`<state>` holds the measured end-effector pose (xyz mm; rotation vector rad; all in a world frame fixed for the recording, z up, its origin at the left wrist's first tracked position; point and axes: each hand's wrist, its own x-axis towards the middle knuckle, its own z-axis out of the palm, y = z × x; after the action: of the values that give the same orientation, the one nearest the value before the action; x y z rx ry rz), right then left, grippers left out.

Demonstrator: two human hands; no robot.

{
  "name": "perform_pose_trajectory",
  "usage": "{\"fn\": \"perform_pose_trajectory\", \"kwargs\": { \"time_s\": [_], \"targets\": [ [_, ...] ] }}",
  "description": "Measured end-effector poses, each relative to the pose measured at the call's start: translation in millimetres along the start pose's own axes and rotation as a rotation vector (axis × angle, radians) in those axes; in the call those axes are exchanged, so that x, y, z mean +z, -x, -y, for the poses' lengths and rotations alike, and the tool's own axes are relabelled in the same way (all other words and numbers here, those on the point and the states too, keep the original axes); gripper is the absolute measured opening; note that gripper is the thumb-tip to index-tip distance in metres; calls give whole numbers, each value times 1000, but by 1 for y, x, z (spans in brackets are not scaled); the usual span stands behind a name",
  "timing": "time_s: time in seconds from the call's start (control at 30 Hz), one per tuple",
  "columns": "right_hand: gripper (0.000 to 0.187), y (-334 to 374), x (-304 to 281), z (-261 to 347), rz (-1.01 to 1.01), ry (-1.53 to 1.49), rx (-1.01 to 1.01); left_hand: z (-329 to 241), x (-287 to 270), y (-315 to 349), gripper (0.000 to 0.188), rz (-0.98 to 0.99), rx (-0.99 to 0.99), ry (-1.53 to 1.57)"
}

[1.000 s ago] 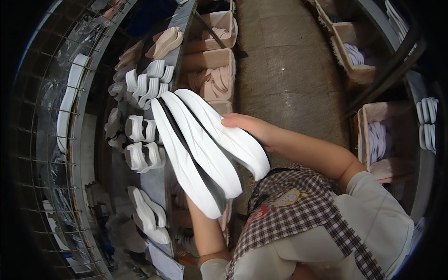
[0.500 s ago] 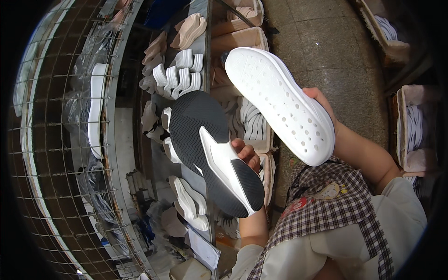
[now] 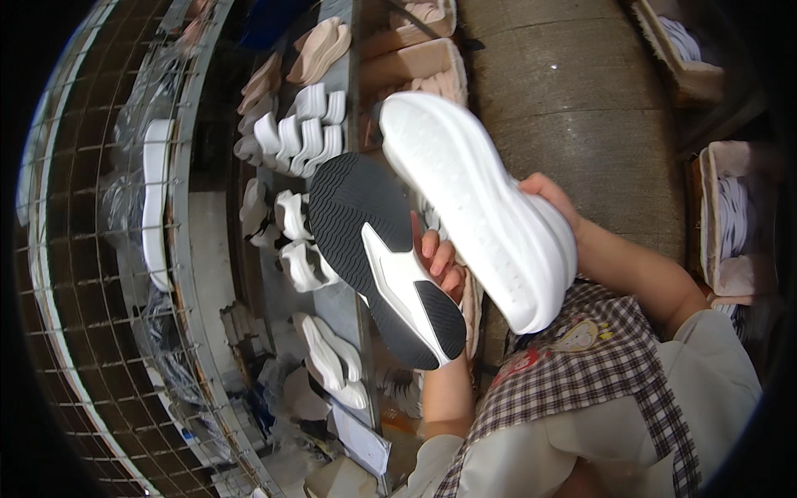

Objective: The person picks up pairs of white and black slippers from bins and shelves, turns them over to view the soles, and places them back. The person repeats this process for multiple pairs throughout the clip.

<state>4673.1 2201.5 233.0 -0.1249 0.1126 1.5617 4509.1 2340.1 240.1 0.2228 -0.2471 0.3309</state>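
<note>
My left hand (image 3: 442, 262) grips a shoe sole (image 3: 390, 286) with a black wavy-ribbed tread and a white middle strip, its tread facing me. My right hand (image 3: 550, 197) is closed around the edge of an all-white shoe sole (image 3: 477, 212), which I see tilted, with its thick side wall turned partly toward me. The two soles are held close together, the white one to the right and overlapping in front of the left hand's side. My left palm and thumb are mostly hidden behind the black and white sole.
On the narrow grey shelf (image 3: 336, 307) at left lie white soles (image 3: 332, 357), stacked white soles (image 3: 303, 137) and beige soles (image 3: 320, 50). Wire mesh (image 3: 83, 274) stands farther left. Cloth-lined baskets (image 3: 432, 62) line the shelf; another basket (image 3: 735, 224) holds white pieces at right.
The white sole has rolled from showing its dotted face to showing more of its side, and has shifted left and slightly down. The black and white sole has barely moved.
</note>
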Motion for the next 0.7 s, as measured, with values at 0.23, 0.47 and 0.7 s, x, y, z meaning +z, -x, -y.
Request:
{"fn": "perform_pose_trajectory", "kwargs": {
  "time_s": [0.23,0.47,0.7],
  "targets": [
    [55,3,-2,8,79,12,-94,-1,13,4,54,32,70,57],
    [65,8,24,-4,128,634,-214,2,16,6,52,-47,70,-82],
    [57,5,55,-14,80,1394,-500,12,29,22,51,-438,146,-331]
  ]
}}
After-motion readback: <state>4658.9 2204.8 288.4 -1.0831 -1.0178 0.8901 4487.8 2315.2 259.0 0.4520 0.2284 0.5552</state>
